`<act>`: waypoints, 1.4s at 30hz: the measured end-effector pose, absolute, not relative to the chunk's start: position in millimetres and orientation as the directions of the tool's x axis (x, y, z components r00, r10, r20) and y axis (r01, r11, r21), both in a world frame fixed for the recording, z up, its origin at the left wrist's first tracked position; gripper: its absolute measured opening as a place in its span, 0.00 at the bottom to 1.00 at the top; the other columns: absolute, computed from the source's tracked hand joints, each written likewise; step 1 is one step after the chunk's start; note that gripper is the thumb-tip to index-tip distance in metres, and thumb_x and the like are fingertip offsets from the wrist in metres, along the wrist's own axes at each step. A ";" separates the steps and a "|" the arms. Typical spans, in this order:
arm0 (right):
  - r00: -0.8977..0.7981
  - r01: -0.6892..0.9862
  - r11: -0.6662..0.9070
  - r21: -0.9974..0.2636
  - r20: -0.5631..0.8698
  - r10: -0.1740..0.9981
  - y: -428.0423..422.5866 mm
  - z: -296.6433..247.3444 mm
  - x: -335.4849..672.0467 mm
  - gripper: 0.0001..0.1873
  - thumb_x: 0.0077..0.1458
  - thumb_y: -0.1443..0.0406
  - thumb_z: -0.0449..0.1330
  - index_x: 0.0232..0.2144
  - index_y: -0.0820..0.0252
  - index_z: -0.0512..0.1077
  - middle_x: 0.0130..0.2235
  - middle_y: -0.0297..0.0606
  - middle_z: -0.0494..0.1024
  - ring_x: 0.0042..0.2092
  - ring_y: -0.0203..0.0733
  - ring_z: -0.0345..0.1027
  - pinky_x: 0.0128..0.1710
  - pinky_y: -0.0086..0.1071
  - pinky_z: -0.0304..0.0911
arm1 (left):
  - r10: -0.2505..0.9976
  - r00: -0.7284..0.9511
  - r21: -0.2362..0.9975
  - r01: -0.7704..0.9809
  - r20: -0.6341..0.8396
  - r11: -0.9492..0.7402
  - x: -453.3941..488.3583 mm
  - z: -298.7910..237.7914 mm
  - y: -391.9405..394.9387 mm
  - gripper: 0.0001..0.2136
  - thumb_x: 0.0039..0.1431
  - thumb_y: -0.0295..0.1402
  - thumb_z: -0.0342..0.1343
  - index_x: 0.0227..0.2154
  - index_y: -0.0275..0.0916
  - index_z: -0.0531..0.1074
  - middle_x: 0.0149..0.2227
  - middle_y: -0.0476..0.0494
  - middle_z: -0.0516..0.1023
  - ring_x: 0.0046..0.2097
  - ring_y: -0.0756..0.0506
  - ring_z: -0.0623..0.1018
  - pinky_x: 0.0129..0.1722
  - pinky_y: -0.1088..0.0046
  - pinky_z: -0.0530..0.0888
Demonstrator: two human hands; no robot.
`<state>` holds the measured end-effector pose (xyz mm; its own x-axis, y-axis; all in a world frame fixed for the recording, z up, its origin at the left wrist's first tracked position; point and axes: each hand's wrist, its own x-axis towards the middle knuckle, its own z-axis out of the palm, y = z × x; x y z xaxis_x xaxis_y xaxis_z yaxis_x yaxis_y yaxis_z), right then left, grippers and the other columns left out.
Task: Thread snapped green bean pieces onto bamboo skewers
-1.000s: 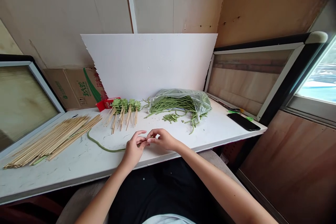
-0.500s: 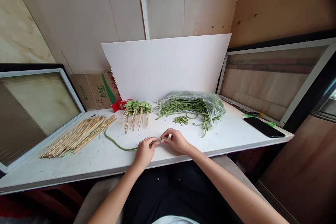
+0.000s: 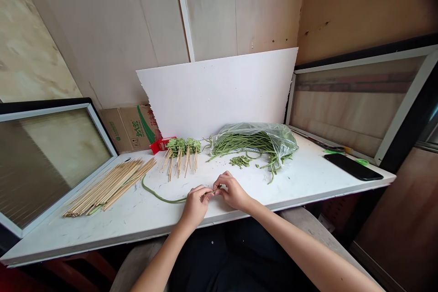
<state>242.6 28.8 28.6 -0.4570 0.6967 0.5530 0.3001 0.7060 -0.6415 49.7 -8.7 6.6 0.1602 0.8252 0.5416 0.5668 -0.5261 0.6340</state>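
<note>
A long green bean curves across the white table from the left and runs up into my hands near the front edge. My left hand is closed round it, thumb and fingers pinching. Right beside it, my right hand pinches the end of the same bean, with fingertips close to those of the left. Beyond my hands lies a small pile of short bean pieces. Several skewers threaded with bean pieces lie behind and to the left, their bare sticks pointing toward me.
Loose wooden skewers lie fanned at the left. A clear plastic bag of long beans sits at the back, near a white board. At right are a black phone and framed glass; a cardboard box stands back left.
The view has tilted and shifted slightly, so the table sits lower in the picture. Both hands still pinch the long bean, with their fingertips now closer together.
</note>
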 end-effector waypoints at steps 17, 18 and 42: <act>-0.502 0.128 0.569 -0.813 0.441 0.744 37.7 22.1 243.3 0.04 0.53 0.68 0.66 0.31 0.55 0.81 0.32 0.37 0.80 0.46 0.48 0.68 0.51 0.39 0.61 | 0.842 0.178 0.761 0.363 0.509 -0.537 51.7 14.5 -11.0 0.13 0.64 0.35 0.56 0.26 0.37 0.79 0.28 0.43 0.76 0.31 0.46 0.74 0.32 0.72 0.70; -0.502 0.097 0.559 -0.823 0.444 0.742 38.7 20.8 242.9 0.02 0.53 0.66 0.66 0.30 0.56 0.81 0.31 0.37 0.80 0.44 0.47 0.69 0.50 0.39 0.62 | 0.844 0.182 0.770 0.347 0.505 -0.535 52.1 15.2 -11.2 0.13 0.64 0.36 0.57 0.26 0.37 0.79 0.27 0.43 0.76 0.31 0.46 0.74 0.32 0.72 0.71; -0.318 0.386 0.669 -0.635 0.589 0.743 55.7 46.0 268.0 0.10 0.58 0.56 0.68 0.32 0.55 0.83 0.35 0.43 0.79 0.44 0.50 0.67 0.46 0.40 0.60 | 0.885 0.024 0.850 0.267 0.466 -0.455 50.1 24.4 -8.3 0.13 0.64 0.42 0.61 0.38 0.37 0.82 0.38 0.39 0.83 0.39 0.43 0.81 0.43 0.67 0.78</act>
<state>268.0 55.7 46.0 -0.3181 0.7425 0.5895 0.3859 0.6693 -0.6349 50.1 -8.3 24.4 0.0245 0.8845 0.4658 0.2674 -0.4548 0.8495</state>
